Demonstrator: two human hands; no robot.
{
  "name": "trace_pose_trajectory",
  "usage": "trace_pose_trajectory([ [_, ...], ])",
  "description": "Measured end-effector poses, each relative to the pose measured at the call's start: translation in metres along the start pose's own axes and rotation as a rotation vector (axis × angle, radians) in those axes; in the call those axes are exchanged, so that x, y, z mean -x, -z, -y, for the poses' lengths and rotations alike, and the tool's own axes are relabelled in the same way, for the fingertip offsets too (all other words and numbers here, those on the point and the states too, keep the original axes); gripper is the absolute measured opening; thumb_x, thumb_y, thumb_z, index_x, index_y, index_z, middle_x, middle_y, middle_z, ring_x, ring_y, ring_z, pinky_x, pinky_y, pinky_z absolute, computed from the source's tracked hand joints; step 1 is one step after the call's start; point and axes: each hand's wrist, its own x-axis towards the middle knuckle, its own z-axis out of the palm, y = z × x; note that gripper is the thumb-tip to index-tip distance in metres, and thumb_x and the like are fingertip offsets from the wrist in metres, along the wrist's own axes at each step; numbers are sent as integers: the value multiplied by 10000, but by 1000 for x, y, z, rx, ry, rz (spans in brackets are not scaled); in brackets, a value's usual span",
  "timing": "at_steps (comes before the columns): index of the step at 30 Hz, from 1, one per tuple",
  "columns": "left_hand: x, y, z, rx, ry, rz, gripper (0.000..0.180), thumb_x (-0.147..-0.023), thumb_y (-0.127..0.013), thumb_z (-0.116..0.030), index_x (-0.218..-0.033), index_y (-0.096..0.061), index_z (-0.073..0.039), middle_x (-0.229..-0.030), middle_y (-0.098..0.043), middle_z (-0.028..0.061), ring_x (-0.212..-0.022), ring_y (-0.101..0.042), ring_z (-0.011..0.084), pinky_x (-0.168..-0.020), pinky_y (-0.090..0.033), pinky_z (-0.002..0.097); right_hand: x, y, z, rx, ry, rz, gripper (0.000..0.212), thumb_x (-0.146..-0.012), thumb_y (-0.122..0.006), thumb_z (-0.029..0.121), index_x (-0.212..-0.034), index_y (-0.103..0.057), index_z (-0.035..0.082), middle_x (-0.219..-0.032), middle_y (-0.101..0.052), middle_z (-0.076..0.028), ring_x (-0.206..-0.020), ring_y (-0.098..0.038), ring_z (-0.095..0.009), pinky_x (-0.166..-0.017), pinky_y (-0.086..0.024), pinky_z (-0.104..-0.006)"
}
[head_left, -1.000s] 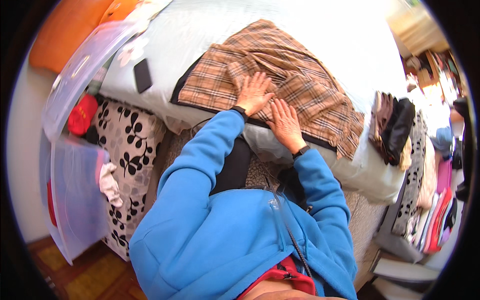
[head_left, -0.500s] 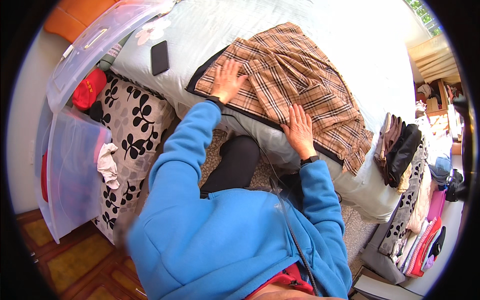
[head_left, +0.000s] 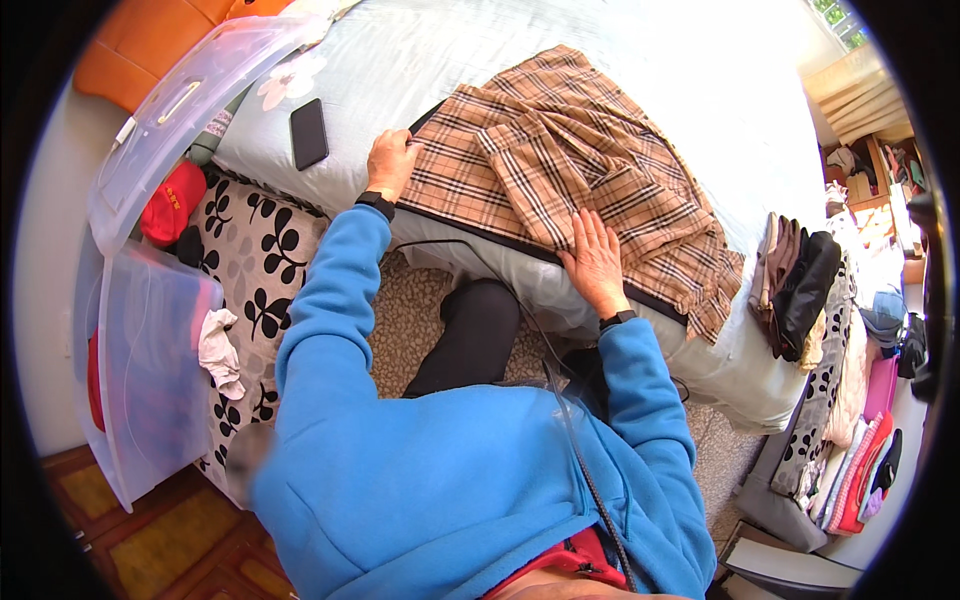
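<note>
On the bed (head_left: 410, 65), the plaid garment (head_left: 580, 150) stretches lengthwise rightward from our left hand (head_left: 393, 162), which grips its corner. Our right hand (head_left: 595, 262) lies flat on its near edge.

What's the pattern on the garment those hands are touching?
The garment is tan plaid with black-and-white lines, best seen in the head view.

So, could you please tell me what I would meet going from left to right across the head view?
Red cap, black phone, left hand, tan plaid garment, dark clothes on the bed's right side.
</note>
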Motion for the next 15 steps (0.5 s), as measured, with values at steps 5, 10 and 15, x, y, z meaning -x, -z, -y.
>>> trace_pose_trajectory([
  [5,-13,-13,6,74,289,127,159,-878,-668,-193,-924,-730,-54,-939,-726,193,-881,-679,391,-822,-537,454,0,2,2,-4,-23,11,727,-944,-648,371,-1546,-363,79,-1622,-343,-104,-1521,-266,-273,-1231,-199,-472],
  [10,-42,-4,43,1291,985,459,103,-900,-664,-108,-898,-704,-14,-909,-745,116,-778,-707,235,-721,-584,366,1,3,3,-14,-21,-12,728,-941,-649,369,-1546,-365,80,-1617,-352,-104,-1520,-268,-272,-1233,-194,-469],
  [15,-30,-11,37,113,189,408,291,-885,-705,-310,-903,-710,-20,-883,-716,213,-859,-708,348,-775,-537,460,1,2,3,-19,-30,-26,728,-936,-656,359,-1546,-367,87,-1614,-360,-93,-1514,-281,-267,-1233,-195,-463],
])
